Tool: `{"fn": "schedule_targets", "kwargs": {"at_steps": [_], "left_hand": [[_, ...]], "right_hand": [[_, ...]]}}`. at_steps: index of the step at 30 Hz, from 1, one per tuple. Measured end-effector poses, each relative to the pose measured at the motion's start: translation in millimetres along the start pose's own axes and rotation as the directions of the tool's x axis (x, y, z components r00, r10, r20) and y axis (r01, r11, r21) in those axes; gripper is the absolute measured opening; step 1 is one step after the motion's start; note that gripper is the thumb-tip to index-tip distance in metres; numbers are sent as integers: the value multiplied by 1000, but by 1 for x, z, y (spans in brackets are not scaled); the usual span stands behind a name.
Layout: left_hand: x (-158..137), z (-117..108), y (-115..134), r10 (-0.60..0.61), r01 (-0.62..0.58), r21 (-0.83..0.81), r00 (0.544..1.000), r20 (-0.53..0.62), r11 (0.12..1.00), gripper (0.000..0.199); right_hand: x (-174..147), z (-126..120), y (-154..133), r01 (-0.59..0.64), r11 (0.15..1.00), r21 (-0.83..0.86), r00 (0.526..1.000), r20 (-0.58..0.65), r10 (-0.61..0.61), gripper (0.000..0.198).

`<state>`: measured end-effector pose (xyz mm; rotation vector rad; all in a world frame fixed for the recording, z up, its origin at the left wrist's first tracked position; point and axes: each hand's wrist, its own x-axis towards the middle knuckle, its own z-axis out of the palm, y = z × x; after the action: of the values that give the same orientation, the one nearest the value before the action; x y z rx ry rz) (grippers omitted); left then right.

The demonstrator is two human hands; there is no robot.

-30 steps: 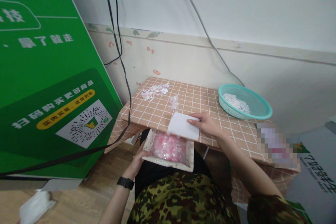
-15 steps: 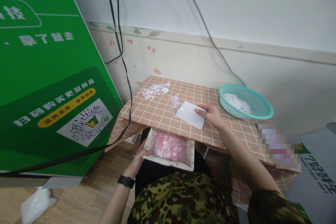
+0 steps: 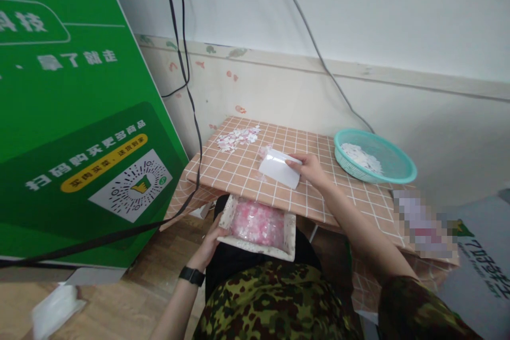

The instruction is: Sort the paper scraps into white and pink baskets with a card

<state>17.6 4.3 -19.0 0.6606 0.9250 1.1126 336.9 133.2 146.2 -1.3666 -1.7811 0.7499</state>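
My right hand pinches the right edge of a white card over the checkered tabletop. Small clear and pinkish pieces lie at the card's far left edge, partly covered by it. Below the table's front edge, my left hand grips the left side of a whitish tray on my lap. Inside the tray are many pink and clear small pieces; whether a plastic bag holds them I cannot tell. A heap of small white and pink pieces lies at the table's far left.
A turquoise mesh basket holding white pieces stands at the right of the table. A blurred-out item lies near the right corner. A green printed panel rises at left, with a black strap hanging before it.
My right hand has moved the card a little left and away from me, and its surface is now tilted and shiny. My left hand and the tray have stayed in place.
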Motion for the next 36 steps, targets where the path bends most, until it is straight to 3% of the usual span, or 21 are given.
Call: {"fn": "schedule_targets", "kwargs": {"at_steps": [9,13,18,20,25,30,33,36], "left_hand": [[0,-3,0,-20,20,-18,999,-25,1000,73],[-2,1,4,21,-20,-31,999,27,999,72],[-4,1,4,20,-19,-29,999,39,999,69],[-4,-1,3,14,-13,-33,999,39,999,68],[-2,-4,0,-24,25,-35,999,29,999,60],[-1,-3,1,34,-33,-27,999,42,999,65],[-1,-2,2,36,-35,-31,999,40,999,68],[-1,-3,1,14,-13,-40,999,29,999,68]], "right_hand": [[30,25,-5,-44,988,149,990,137,23,37],[15,20,-14,-16,986,164,960,280,-31,37],[-18,5,-24,-45,987,157,888,459,-32,39],[-22,1,-23,-66,984,168,907,421,-11,39],[-3,-3,-12,-35,981,193,990,138,9,41],[28,-24,11,-8,996,84,989,-149,21,45],[37,-41,28,-54,998,-16,982,-181,50,43],[40,-45,37,-52,997,-55,992,-117,45,41]]}}
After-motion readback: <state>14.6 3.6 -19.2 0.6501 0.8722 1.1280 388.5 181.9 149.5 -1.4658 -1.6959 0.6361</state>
